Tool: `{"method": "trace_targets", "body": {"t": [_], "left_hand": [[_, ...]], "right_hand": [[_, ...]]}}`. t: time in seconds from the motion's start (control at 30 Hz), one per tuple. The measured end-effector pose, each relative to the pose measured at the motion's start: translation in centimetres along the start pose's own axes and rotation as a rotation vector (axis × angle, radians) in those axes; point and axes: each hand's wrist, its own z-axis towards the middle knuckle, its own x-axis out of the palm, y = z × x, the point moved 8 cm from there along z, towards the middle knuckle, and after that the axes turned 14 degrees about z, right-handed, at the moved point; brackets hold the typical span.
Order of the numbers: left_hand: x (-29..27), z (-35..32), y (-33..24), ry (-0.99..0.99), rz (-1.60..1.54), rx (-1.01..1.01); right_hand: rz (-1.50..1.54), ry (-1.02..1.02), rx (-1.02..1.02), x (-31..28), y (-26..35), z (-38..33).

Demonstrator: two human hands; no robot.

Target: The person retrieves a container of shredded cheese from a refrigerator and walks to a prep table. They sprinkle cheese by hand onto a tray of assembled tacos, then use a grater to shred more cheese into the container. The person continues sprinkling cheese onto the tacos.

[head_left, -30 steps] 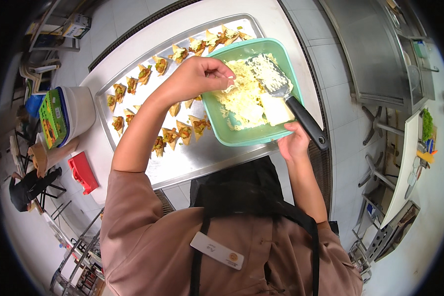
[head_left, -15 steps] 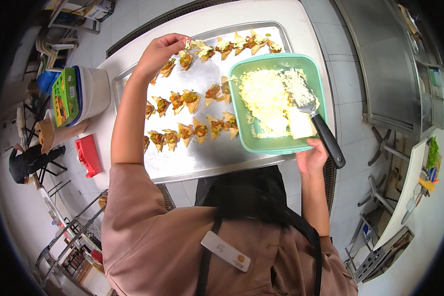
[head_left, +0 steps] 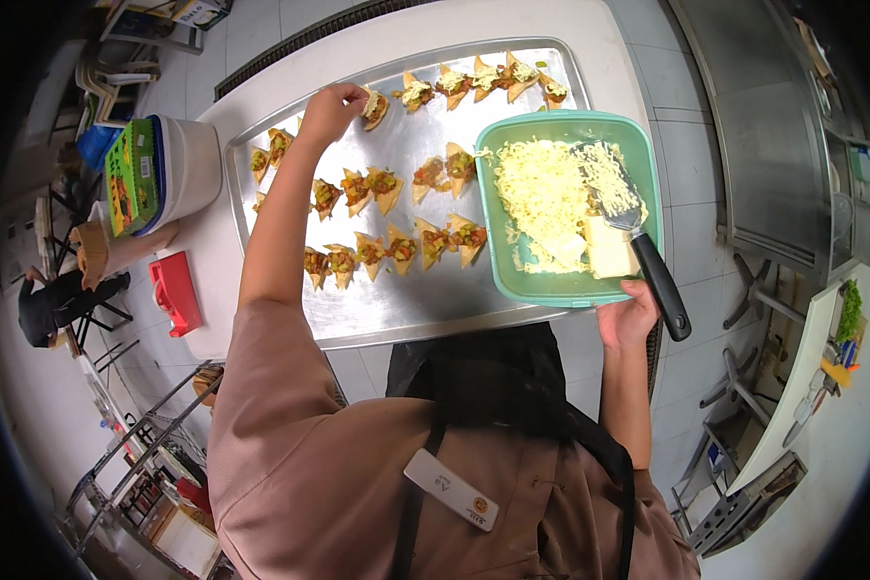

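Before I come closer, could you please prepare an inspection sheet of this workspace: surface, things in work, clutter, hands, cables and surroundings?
Surface: white table, bearing a metal tray.
Things in work: topped triangles in rows, several in the far row with pale shreds; green container holding yellow shreds, a yellow block and a black-handled utensil.
Clutter: red object and stacked tubs, left side.
Hands: left hand at a far-row triangle; right hand holds the container's near right corner.
Cables: nothing seen.
Surroundings: tiled floor, steel cabinet right, another person left.
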Motion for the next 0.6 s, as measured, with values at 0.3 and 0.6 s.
{"method": "trace_targets", "body": {"t": [0.3,0.6], "left_hand": [[0.3,0.3,-1.1,-0.056,0.067,0.067],[-5.0,-4.5,-11.9,-0.195,-0.089,0.169]], "right_hand": [[0.039,-0.008,0.019,0.8,0.2,0.0],[0.085,0.11,0.07,0.1,0.6,1.3]]}}
